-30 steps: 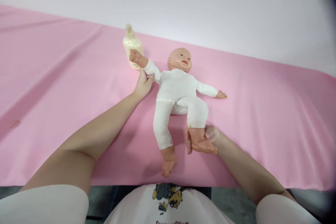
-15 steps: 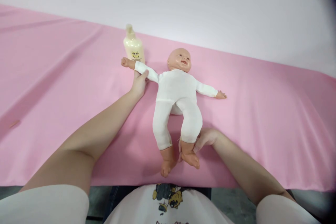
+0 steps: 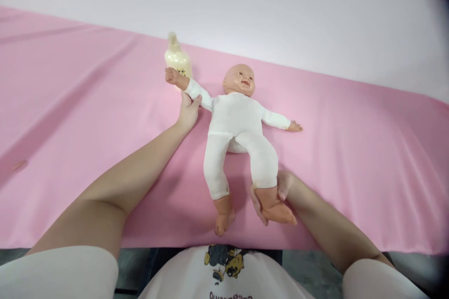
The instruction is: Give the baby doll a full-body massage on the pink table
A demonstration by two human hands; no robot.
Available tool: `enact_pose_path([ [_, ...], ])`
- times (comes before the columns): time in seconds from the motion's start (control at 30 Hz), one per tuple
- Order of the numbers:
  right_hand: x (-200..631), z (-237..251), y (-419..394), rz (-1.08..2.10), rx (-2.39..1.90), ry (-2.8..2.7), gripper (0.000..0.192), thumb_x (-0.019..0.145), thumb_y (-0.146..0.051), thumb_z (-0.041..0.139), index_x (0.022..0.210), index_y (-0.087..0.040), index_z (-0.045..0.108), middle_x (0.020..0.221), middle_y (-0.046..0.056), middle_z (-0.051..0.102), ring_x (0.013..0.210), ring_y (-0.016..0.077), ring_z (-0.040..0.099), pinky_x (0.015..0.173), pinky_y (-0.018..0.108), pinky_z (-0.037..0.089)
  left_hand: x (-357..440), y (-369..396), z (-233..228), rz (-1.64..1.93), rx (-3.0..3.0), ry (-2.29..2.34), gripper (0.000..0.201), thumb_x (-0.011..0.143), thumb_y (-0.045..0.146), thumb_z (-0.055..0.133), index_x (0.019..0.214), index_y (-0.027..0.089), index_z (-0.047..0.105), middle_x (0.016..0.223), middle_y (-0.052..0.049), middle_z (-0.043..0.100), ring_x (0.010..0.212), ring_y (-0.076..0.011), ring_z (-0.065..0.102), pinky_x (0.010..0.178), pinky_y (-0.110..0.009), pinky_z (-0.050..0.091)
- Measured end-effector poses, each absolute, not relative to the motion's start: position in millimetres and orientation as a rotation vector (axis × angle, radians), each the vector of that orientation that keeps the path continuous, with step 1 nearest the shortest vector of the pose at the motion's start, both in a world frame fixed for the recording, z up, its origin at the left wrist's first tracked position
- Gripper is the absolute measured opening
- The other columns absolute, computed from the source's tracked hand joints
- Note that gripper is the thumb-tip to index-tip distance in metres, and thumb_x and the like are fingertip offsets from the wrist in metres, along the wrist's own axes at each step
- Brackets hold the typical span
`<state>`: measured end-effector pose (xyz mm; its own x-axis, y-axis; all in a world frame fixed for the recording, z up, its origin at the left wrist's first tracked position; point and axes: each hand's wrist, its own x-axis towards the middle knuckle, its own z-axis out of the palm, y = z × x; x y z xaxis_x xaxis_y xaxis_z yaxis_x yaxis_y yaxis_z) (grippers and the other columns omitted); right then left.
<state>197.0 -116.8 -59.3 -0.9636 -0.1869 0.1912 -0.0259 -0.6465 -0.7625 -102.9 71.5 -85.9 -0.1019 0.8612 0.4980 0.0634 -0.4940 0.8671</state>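
Note:
A baby doll (image 3: 235, 117) with a white cloth body lies on its back, its head pointing away from me. My left hand (image 3: 190, 108) is closed round the doll's arm on the left side, with the thumb on top; that arm is lifted so its fist overlaps the bottle behind. Lower down, my right hand (image 3: 282, 187) grips the doll's leg on the right side just above the foot, the fingers passing underneath. That foot is raised and points to the right. The doll's other leg and other arm rest on the cloth.
A cream pump bottle (image 3: 178, 60) stands behind the doll's raised fist. Pink cloth (image 3: 105, 79) with folds covers the table up to a white wall (image 3: 280, 9). A small orange-brown mark or scrap (image 3: 19, 165) shows at the far left.
My right hand has moved the doll's leg to the right, swinging its foot outward. My left hand has raised the doll's arm slightly, bringing the fist higher and a little rightward.

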Motion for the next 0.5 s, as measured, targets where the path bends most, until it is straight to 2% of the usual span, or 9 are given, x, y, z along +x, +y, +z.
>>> enact_pose_path([
  [0.1, 195.3, -64.2, -115.3, -2.834, -0.582, 1.246, 0.048, 0.083, -0.043, 0.068, 0.118, -0.011, 0.055, 0.097, 0.017, 0.074, 0.079, 0.0231, 0.075, 0.07, 0.032, 0.057, -98.5, 63.4, -80.6, 1.681, 1.678, 1.005, 0.067, 0.086, 0.065, 0.062, 0.138, 0.027, 0.043, 0.136, -0.012, 0.055, 0.131, -0.0266, 0.053, 0.116, -0.046, 0.041],
  [0.2, 193.9, -63.5, -118.1, -2.996, -0.494, 1.282, 0.051, 0.079, -0.054, 0.068, 0.107, -0.013, 0.06, 0.088, 0.015, 0.074, 0.065, 0.0202, 0.069, 0.06, 0.029, 0.053, -96.0, 53.8, -73.4, 1.586, 1.858, 1.002, 0.06, 0.089, 0.06, 0.059, 0.137, 0.026, 0.048, 0.137, -0.012, 0.057, 0.132, -0.0266, 0.053, 0.118, -0.045, 0.038],
  [0.37, 190.4, -50.8, -124.1, -3.365, 0.169, 1.55, 0.051, 0.084, -0.064, 0.056, 0.093, -0.014, 0.063, 0.065, 0.006, 0.065, 0.055, 0.0157, 0.058, 0.055, 0.027, 0.043, -91.7, 39.0, -59.3, 1.392, 2.233, 0.918, 0.047, 0.093, 0.047, 0.058, 0.133, 0.023, 0.058, 0.135, -0.014, 0.059, 0.131, -0.0314, 0.052, 0.118, -0.053, 0.034],
  [0.5, 187.5, -41.9, -121.0, -3.404, 0.943, 1.427, 0.046, 0.083, -0.06, 0.057, 0.085, -0.014, 0.063, 0.059, 0.002, 0.057, 0.05, 0.0126, 0.046, 0.051, 0.026, 0.035, -86.9, 32.4, -53.3, 1.18, 2.553, 0.897, 0.036, 0.096, 0.033, 0.051, 0.129, 0.026, 0.064, 0.134, -0.012, 0.061, 0.131, -0.0309, 0.051, 0.113, -0.054, 0.037],
])
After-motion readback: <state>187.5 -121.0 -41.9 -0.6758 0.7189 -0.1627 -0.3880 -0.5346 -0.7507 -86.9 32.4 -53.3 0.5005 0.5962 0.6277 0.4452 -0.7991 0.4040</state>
